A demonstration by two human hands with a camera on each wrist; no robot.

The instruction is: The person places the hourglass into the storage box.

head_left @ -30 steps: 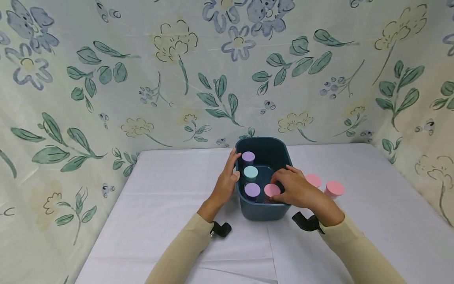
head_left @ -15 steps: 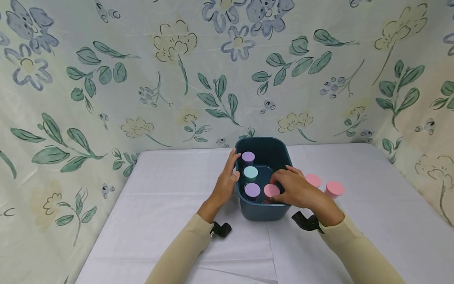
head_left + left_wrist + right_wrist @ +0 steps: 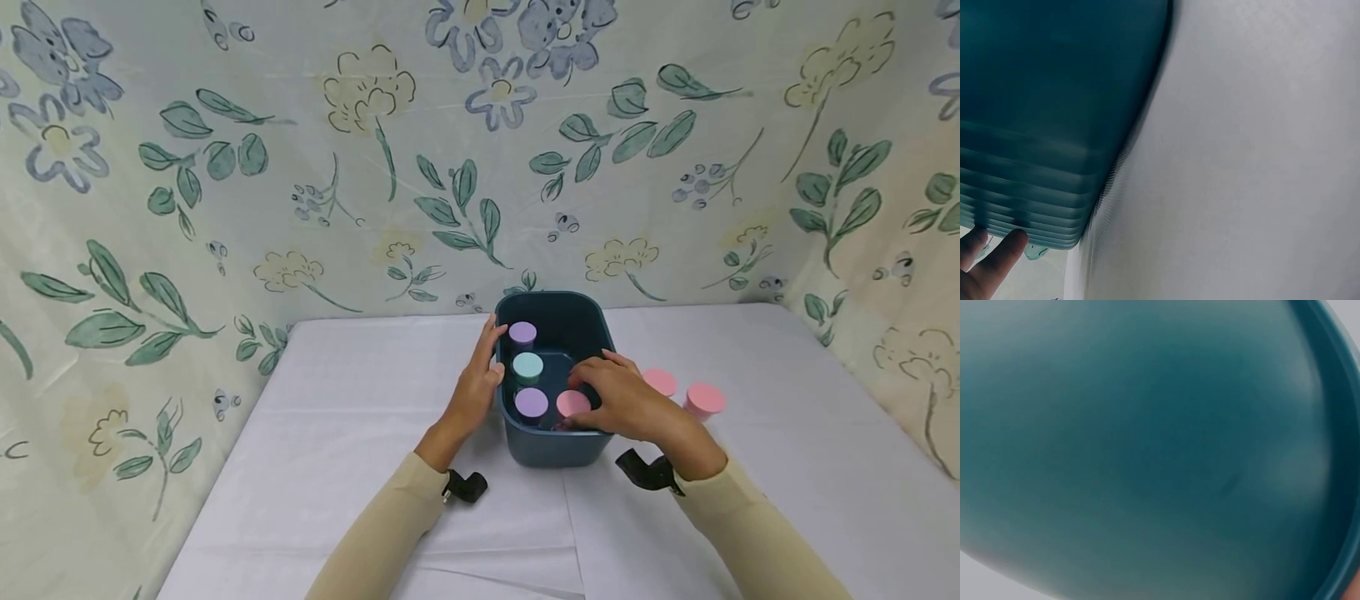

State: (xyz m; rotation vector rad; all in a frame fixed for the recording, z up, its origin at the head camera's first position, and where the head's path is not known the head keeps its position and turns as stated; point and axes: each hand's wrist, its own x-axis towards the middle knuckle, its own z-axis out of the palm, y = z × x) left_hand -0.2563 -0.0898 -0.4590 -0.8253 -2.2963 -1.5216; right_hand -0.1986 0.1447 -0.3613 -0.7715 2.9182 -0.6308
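A dark blue-teal plastic bin [image 3: 558, 450] stands on the table. Along its left side lies my left hand [image 3: 472, 387], fingers extended against the wall near the rim. Two of those fingertips [image 3: 1007, 250] show beside the ribbed wall in the left wrist view. My right hand [image 3: 618, 396] reaches over the right rim and holds a small pink-lidded jar [image 3: 573, 403] in the bin's near right corner; the jar's lower part is mostly hidden. Down the bin's left side stand a purple-lidded jar [image 3: 522, 332], a mint-lidded jar [image 3: 528, 367] and a nearer purple-lidded jar [image 3: 532, 403].
Two more pink-lidded jars sit on the table right of the bin: one [image 3: 660, 381] partly behind the right hand, another [image 3: 704, 399] farther right. A white cloth [image 3: 360, 433] covers the table. Behind it hangs a floral curtain [image 3: 300, 217]. Bin wall [image 3: 1166, 444] fills most of the right wrist view.
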